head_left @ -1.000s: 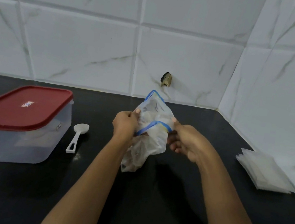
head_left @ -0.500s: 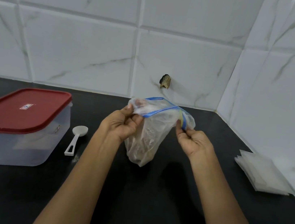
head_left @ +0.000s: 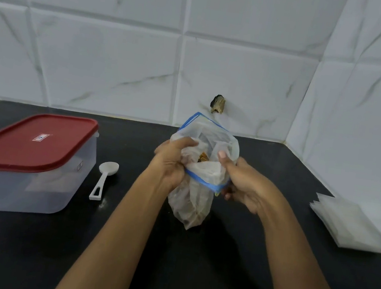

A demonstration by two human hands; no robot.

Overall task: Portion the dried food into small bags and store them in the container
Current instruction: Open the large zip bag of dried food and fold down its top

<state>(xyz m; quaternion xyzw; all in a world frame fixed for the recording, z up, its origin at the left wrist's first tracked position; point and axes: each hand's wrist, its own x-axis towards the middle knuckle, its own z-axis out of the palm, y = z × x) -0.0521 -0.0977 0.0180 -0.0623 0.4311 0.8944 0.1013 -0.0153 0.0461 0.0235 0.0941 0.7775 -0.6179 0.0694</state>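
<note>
A clear zip bag point(head_left: 196, 194) with a blue seal strip stands on the black counter, brown dried food showing inside its mouth and at its bottom. My left hand point(head_left: 171, 161) grips the bag's left rim and my right hand point(head_left: 240, 183) grips the right rim, thumb hooked over the edge; the mouth gapes open between them. A clear plastic container point(head_left: 33, 178) with a red lid on it sits at the left. A stack of small clear bags point(head_left: 347, 225) lies at the right, near the wall.
A white plastic scoop point(head_left: 103, 181) lies on the black counter point(head_left: 22, 255) between the container and the bag. White marble tiles form the back wall and the right wall. A dark chipped hole point(head_left: 218, 104) marks the back wall above the bag.
Both hands have shifted their grip on the bag's rim, coming closer together and lower. The bag's mouth is now pulled open, tilted toward me, and the food inside shows.
</note>
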